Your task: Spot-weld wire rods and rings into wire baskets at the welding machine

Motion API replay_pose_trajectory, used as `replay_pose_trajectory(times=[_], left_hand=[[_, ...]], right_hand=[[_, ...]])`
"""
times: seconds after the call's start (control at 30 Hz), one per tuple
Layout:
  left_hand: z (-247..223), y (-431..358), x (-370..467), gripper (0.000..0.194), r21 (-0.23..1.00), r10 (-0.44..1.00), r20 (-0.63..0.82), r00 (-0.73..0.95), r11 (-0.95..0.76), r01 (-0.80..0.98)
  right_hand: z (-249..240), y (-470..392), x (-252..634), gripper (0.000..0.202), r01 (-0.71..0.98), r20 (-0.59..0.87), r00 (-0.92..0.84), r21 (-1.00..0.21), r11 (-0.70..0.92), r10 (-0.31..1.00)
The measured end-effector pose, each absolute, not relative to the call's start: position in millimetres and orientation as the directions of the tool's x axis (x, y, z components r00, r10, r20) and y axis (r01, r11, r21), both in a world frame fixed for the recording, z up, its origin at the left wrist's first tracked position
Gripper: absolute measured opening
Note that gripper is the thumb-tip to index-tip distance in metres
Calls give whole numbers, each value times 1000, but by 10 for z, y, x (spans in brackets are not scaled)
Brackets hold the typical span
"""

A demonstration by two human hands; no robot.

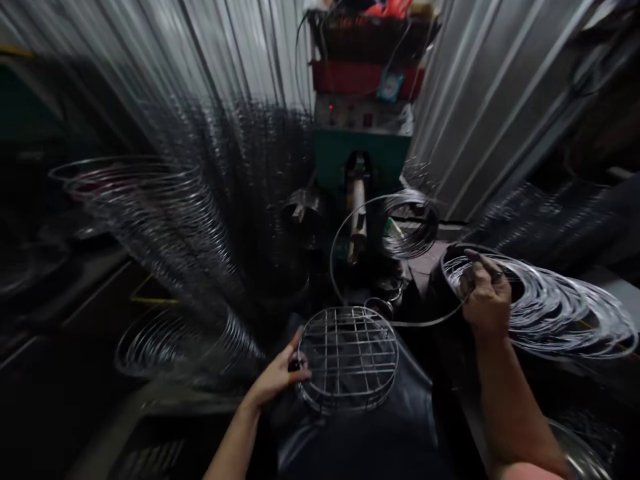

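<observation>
My left hand [283, 373] grips the left rim of a round wire basket [357, 360], its thumb and fingers closed around the edge. The basket has a crossed-wire grid facing up and rests over the dark apron [410, 387] on my lap. Out to the right, my right hand [485, 293] has curled fingers, with the index finger partly extended. A large thin wire ring [425, 325] runs from these fingers leftward past the basket's far edge. Just beyond that hand lies a fanned pile of wire rings [565, 307]. Motion blur softens the right fingers.
A green machine [330, 157] with a red light stands ahead, its electrode arm [358, 207] pointing toward me. A wire coil [413, 227] hangs beside it. Tall stacks of wire rings [165, 213] lean on the left. Corrugated metal sheeting [240, 47] forms the back wall.
</observation>
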State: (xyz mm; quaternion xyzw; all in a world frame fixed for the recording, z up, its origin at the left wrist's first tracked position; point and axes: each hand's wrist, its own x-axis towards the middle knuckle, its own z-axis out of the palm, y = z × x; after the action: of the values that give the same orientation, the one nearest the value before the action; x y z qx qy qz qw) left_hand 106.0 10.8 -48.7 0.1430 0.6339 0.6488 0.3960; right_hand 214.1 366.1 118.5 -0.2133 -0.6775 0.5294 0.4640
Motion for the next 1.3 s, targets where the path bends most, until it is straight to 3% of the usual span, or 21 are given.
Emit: replay_pose_trajectory(times=[0.1,0.2,0.33,0.47,0.63,0.83,0.97,1.17,1.3], left_hand=[[-520,84,1044,97,894,685,-333,-648,11,-448],[-568,88,1033,95,830,639,-374,-672,-92,-550],[-571,136,1022,93,786,536,-443,-719,-154,-599],[-576,195,1017,83,804,466,-471,-749,-122,-581],[-589,263,1027,71,875,436,-417,-797,-44,-482],[-548,260,1023,76,877,440,-444,-781,34,-479],[-558,262,1007,69,893,419,-432,-799,74,-445],[-614,250,960,44,935,439,-354,-826,179,-305],[-660,227,922,52,923,476,-383,-792,234,-306]], right_hand=[[860,3275,2134,36,-71,130,-750,-991,116,648],[433,2996,2076,39,124,-37,-842,-984,127,538],[15,2969,2062,40,194,-3,-837,-936,292,547],[-204,3114,2192,44,246,-9,-822,-907,341,570],[-453,3207,2363,45,297,-100,-819,-916,268,564],[-692,3211,2475,46,311,-188,-831,-937,157,523],[-684,3201,2466,46,281,-173,-847,-948,148,503],[-654,3231,2387,46,259,-150,-866,-950,173,477],[-684,3252,2360,45,254,-145,-876,-950,184,460]])
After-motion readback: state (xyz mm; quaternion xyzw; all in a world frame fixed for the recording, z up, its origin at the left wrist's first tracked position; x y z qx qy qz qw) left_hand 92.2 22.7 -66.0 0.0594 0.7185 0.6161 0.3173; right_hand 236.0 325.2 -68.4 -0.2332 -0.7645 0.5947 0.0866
